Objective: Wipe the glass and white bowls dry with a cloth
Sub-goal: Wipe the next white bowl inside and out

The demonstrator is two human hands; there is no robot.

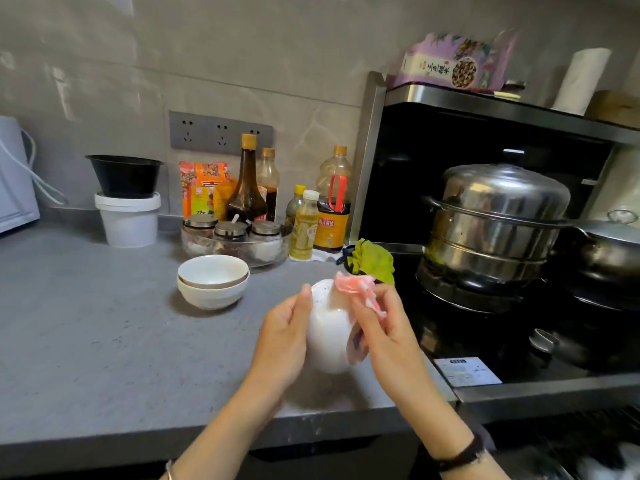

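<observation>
White bowl (327, 337): was held tipped on its side above the grey countertop (104, 323), between both hands.
Left hand (284, 337): curled around the bowl's outer wall.
Right hand (384, 334): pinched a pink-and-white cloth (353, 285) at the bowl's rim.
Stacked white bowls (213, 282): sat on the countertop behind, just before the glass bowl (194, 249).

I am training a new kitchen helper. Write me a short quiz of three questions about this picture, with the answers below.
1. True or false: the left hand holds a white bowl.
2. How many stacked bowls stand on the grey counter? A: one. B: two. C: four.
3. Fill in: the right hand presses a pink-and-white ____ against the white bowl.

Key: 1 true; 2 B; 3 cloth.
</observation>
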